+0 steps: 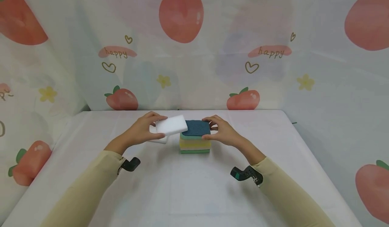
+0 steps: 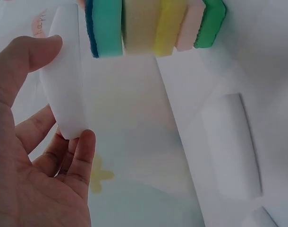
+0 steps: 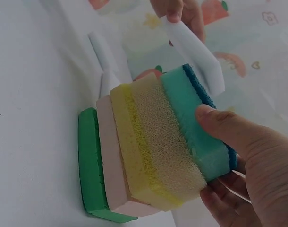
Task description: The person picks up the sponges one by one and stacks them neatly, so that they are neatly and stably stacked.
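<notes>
Closest to us, the two pale yellow sleeves (image 1: 80,190) slant in over the white table (image 1: 188,190), a black wrist camera (image 1: 131,165) on the left cuff, its twin, the second wrist camera (image 1: 243,173), on the right. Up to the hands! The left hand (image 1: 141,129) has a white block (image 1: 172,125) clamped between thumb and fingers, tilted in the air, its far end crossing the left corner of the stack's top; whether they touch, I can't tell. On the other side, the right hand (image 1: 223,131) pinches the teal sponge (image 1: 189,137) with the dark blue face, right at the top of the stack (image 1: 195,146).

Just beyond, the left hand and its block stand in the way of more white on the table (image 1: 161,140), only partly showing. Behind it all, the backdrop (image 1: 209,75) with its red fruit (image 1: 181,17) and "happy" lettering (image 1: 118,53).

Now the wrists have their say! The left wrist view finds two white blocks (image 2: 232,146) lying on the table, one cut by the frame. And the right wrist view separates the layers beautifully: green sponge (image 3: 92,161) at the bottom, then pink sponge (image 3: 114,156), yellow sponge (image 3: 132,146), porous beige sponge (image 3: 165,135), teal above, thumb pressed to its side.
</notes>
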`<state>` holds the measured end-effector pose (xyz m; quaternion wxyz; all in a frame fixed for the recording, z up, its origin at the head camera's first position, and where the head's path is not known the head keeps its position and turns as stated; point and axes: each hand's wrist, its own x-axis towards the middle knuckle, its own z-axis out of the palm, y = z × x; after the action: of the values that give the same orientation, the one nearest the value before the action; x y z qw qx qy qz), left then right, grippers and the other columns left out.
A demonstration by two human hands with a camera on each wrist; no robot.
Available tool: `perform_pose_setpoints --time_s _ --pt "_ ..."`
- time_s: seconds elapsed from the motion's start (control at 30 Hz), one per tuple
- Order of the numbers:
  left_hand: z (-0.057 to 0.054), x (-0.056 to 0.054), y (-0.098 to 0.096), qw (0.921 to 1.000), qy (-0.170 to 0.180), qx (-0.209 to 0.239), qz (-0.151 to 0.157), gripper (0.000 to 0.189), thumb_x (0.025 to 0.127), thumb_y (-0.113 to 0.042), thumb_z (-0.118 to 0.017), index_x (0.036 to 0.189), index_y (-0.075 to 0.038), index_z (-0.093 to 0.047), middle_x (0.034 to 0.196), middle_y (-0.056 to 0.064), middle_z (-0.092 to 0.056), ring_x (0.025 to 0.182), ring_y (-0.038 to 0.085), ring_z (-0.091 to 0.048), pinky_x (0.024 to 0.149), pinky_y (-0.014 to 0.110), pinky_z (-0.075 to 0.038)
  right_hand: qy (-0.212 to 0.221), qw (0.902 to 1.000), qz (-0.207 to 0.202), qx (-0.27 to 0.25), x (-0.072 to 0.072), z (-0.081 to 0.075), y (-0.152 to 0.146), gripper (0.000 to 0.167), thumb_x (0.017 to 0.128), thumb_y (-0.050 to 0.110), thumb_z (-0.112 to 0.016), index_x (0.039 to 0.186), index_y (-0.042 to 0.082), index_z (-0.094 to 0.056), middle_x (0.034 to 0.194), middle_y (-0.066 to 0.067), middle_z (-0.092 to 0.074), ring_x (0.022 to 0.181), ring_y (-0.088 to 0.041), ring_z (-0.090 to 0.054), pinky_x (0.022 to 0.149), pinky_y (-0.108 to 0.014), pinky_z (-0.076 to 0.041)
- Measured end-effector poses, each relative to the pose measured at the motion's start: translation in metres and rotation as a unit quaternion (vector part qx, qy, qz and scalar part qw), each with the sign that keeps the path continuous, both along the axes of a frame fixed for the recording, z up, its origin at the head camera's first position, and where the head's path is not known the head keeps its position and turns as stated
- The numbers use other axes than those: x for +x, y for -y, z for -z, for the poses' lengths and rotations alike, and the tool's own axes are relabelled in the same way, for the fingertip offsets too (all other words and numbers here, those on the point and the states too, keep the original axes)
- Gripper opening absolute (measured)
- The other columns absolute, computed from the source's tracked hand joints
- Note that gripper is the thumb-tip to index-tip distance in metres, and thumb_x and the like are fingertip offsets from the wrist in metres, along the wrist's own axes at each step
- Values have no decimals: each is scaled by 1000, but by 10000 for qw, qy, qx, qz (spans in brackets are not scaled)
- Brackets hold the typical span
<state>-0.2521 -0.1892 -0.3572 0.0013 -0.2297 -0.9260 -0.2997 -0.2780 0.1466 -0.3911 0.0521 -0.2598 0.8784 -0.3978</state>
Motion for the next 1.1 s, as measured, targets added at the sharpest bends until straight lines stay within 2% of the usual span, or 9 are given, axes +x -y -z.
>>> perform_pose_setpoints --time_s 0.17,0.3,0.57,0.83,1.1 --pt "-2 -3 -11 9999 96 61 60 64 81 -29 -81 138 -15 -58 133 10 -51 107 30 -57 83 42 -56 -3 10000 2 -15 0 0 0 69 81 27 -83 139 9 -51 130 -11 -50 114 -28 -52 103 -45 -47" --pt "-2 -5 -19 9999 119 6 113 64 81 -29 -81 139 -15 -57 133 9 -51 108 30 -57 83 40 -56 -14 10000 -9 -70 -1 1 0 69 80 27 -83 138 8 -51 130 -10 -51 114 -28 -52 103 -44 -47" --pt "-4 -10 -35 9992 98 29 389 65 81 -28 -81 140 -14 -56 132 10 -52 108 31 -57 87 44 -55 3 9999 11 -119 -2 3 0 70 79 28 -84 138 8 -51 131 -10 -51 115 -28 -52 103 -44 -47" --pt "-6 -17 -47 9990 252 -103 346 66 82 -31 -81 142 -18 -55 135 8 -50 111 28 -55 90 41 -53 41 9999 114 -59 -1 1 1 71 79 27 -84 138 8 -51 131 -10 -52 116 -27 -52 104 -44 -47" --pt "-7 -20 -58 9982 364 -82 476 66 83 -29 -80 143 -18 -54 136 9 -49 114 29 -55 94 42 -52 110 9997 196 -90 -2 2 1 75 78 26 -85 140 4 -48 132 -11 -53 117 -27 -53 103 -43 -47"
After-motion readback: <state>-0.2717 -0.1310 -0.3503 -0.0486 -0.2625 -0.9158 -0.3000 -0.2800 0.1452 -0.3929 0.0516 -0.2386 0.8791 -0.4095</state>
